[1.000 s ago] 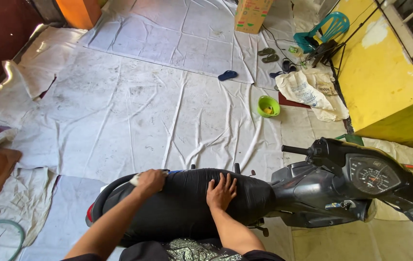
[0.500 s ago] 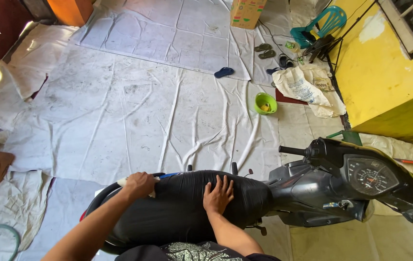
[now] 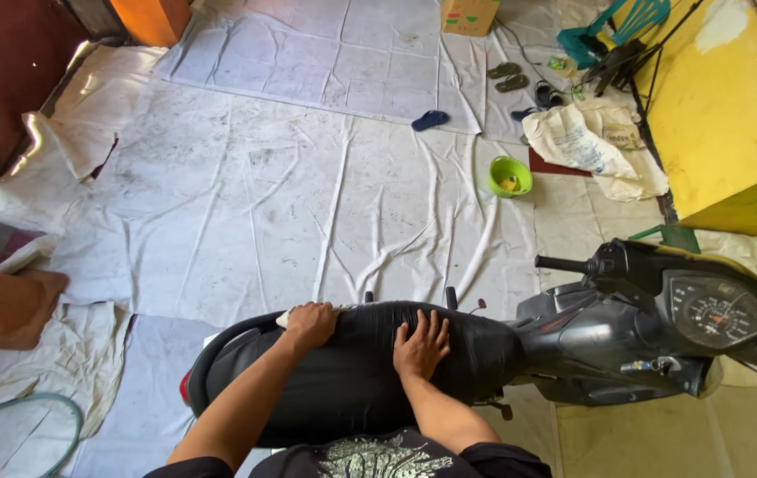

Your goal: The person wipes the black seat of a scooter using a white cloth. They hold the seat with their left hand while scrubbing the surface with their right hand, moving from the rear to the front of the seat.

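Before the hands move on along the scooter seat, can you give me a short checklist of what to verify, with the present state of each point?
1. Left hand has the cloth: ok, a pale cloth shows under its fingers at the far edge of the black seat.
2. Right hand steadies the seat: ok, it lies flat, fingers spread.
3. Scooter stands securely: cannot tell, the stand is hidden.
4. Handlebar grip is apart from both hands: ok.
5. Green bowl is out of the way: ok, it sits on the white floor sheet, well away.
6. Seat is clean: cannot tell.
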